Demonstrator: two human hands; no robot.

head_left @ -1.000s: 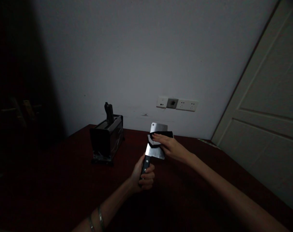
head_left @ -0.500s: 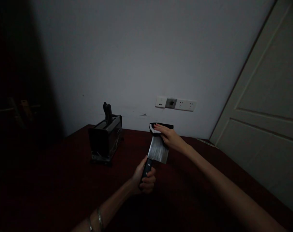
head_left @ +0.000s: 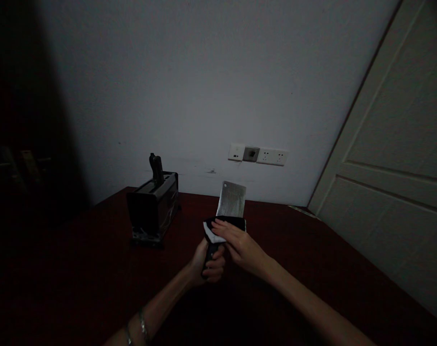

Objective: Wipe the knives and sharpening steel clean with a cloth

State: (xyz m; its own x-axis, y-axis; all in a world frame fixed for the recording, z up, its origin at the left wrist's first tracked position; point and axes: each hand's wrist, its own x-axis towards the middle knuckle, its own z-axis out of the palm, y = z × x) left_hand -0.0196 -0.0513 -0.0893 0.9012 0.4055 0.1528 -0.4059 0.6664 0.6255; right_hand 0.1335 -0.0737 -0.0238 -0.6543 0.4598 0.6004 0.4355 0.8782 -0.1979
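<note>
My left hand [head_left: 208, 263] is wrapped round the dark handle of a cleaver [head_left: 231, 199], whose broad steel blade points up and away from me. A small hole shows in the blade's upper left corner. My right hand [head_left: 239, 242] presses a black and white cloth [head_left: 213, 234] over the lower part of the blade, close to the handle. The cloth covers that part of the steel, and the fingers lie along its upper face. Left of both hands stands a knife block [head_left: 152, 209] with dark handles [head_left: 156, 168] rising from its top.
A dark red table [head_left: 276, 288] spreads under my hands up to the pale wall [head_left: 185, 96]. Sockets [head_left: 272, 156] are set in the wall behind the cleaver. A panelled door [head_left: 391, 211] stands at the right. The left side is very dark.
My right hand has drawn the cloth down the blade from its tip end to near the handle, baring the upper blade. My left hand keeps its hold on the cleaver.
</note>
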